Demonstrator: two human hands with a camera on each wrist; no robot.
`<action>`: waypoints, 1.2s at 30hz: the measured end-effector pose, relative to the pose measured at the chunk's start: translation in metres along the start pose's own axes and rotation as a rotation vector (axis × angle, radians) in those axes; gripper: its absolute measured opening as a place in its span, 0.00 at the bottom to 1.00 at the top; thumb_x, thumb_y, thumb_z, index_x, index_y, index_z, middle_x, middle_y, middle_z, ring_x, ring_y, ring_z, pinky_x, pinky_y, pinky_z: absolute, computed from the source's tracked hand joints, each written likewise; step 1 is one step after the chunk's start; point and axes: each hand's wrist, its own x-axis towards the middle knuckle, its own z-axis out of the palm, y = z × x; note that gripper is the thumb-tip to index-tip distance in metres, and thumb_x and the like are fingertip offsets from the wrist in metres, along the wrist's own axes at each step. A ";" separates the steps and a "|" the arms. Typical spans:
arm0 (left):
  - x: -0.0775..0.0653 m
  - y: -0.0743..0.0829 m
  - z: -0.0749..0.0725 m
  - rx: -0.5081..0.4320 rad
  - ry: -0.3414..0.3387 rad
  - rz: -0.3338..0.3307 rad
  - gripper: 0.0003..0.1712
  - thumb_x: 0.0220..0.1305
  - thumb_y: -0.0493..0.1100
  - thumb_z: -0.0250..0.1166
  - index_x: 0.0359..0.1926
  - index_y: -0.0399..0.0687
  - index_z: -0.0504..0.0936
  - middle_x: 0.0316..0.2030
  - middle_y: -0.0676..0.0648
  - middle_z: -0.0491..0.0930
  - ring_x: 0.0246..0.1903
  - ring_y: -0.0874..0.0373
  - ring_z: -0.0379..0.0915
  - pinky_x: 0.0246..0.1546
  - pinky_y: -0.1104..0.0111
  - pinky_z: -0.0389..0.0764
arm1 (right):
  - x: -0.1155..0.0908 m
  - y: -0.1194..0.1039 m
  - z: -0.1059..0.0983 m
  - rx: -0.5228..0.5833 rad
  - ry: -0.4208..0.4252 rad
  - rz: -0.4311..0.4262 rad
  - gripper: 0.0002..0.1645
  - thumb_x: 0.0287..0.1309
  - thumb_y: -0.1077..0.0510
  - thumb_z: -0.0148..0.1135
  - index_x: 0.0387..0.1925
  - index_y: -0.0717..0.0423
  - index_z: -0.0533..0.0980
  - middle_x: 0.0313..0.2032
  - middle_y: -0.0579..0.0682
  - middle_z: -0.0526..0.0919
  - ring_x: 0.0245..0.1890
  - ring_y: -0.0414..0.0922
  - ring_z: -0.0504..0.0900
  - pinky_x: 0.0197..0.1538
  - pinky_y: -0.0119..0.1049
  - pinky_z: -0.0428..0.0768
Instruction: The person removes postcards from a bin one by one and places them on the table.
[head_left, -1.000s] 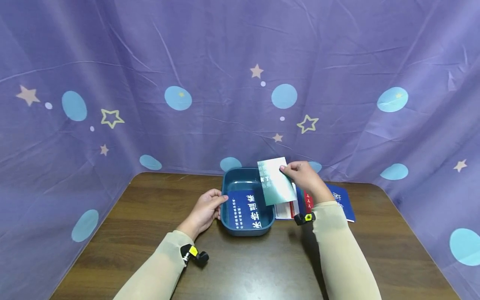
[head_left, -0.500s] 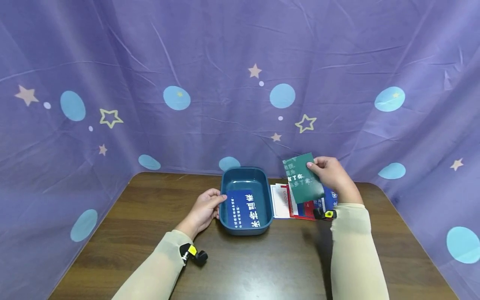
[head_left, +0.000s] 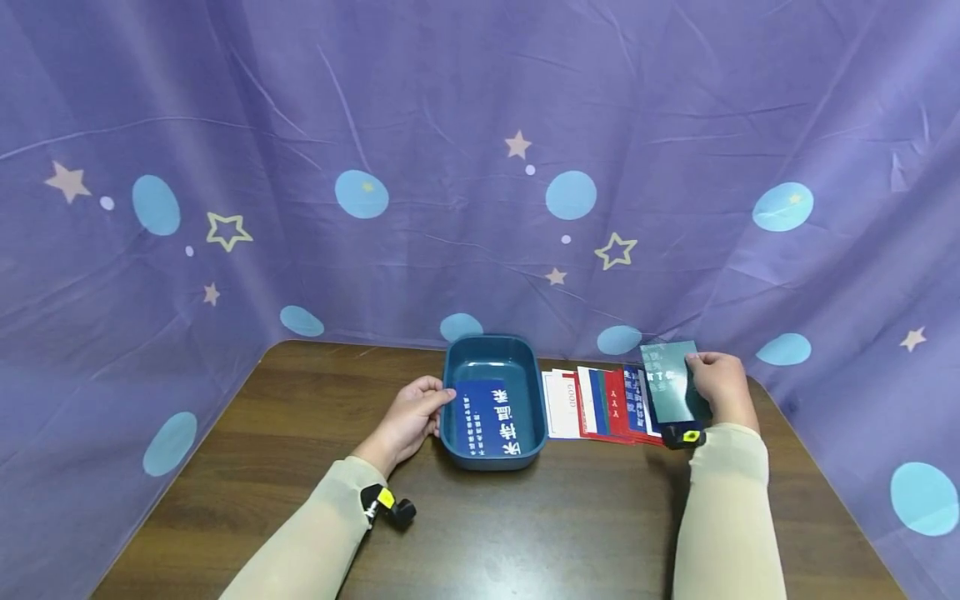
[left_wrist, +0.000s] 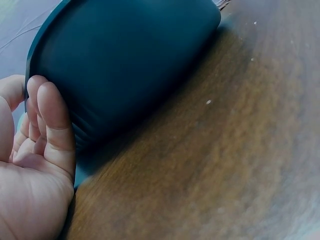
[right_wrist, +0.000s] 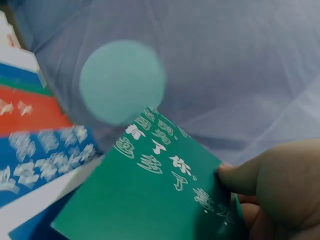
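Observation:
A dark teal plastic tub stands on the table with a blue card with white characters lying in it. On its left side my left hand grips the rim, thumb on top and fingers along the outer wall; the left wrist view shows those fingers against the wall. At the far right, my right hand pinches a green card with white characters by its right edge. The card is tilted over the right end of a row of overlapping cards.
Several white, red and blue cards overlap in that row, right beside the tub. A purple curtain with stars and dots hangs directly behind the brown wooden table.
My right hand has carried the green card from over the tub's right side to the right end of the row, lowering it lately. My left hand has stayed on the tub.

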 end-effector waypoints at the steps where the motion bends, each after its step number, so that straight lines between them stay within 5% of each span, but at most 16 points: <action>1: 0.000 0.000 0.000 0.005 -0.001 0.000 0.08 0.73 0.35 0.66 0.41 0.42 0.72 0.19 0.52 0.77 0.13 0.64 0.71 0.12 0.73 0.77 | 0.002 0.005 0.003 0.003 0.002 0.021 0.32 0.82 0.47 0.48 0.65 0.71 0.77 0.67 0.77 0.75 0.62 0.70 0.77 0.63 0.66 0.79; 10: 0.000 0.000 0.001 0.009 -0.002 0.005 0.08 0.72 0.35 0.66 0.41 0.42 0.73 0.18 0.53 0.77 0.13 0.64 0.70 0.12 0.73 0.77 | 0.004 0.022 0.014 -0.053 -0.009 0.100 0.30 0.77 0.53 0.46 0.61 0.75 0.77 0.59 0.78 0.77 0.48 0.65 0.79 0.50 0.61 0.84; 17: 0.000 -0.001 0.001 0.012 0.008 -0.002 0.08 0.72 0.34 0.66 0.41 0.42 0.72 0.18 0.53 0.78 0.13 0.64 0.71 0.12 0.74 0.77 | -0.001 0.024 0.016 -0.124 0.020 0.114 0.33 0.75 0.47 0.51 0.61 0.74 0.78 0.61 0.80 0.78 0.53 0.69 0.79 0.59 0.65 0.81; 25: 0.001 -0.001 -0.001 0.012 0.002 0.012 0.08 0.72 0.35 0.66 0.41 0.43 0.72 0.17 0.54 0.78 0.13 0.64 0.71 0.12 0.73 0.77 | -0.008 0.013 0.013 -0.199 -0.160 0.179 0.53 0.64 0.37 0.71 0.70 0.77 0.66 0.61 0.77 0.75 0.53 0.68 0.76 0.58 0.64 0.81; 36: 0.000 -0.002 -0.001 0.021 0.001 0.009 0.08 0.72 0.36 0.66 0.41 0.43 0.72 0.17 0.54 0.78 0.13 0.64 0.71 0.12 0.73 0.78 | -0.010 0.008 0.014 -0.223 -0.176 0.162 0.45 0.63 0.41 0.73 0.63 0.75 0.73 0.55 0.74 0.79 0.48 0.66 0.79 0.53 0.61 0.85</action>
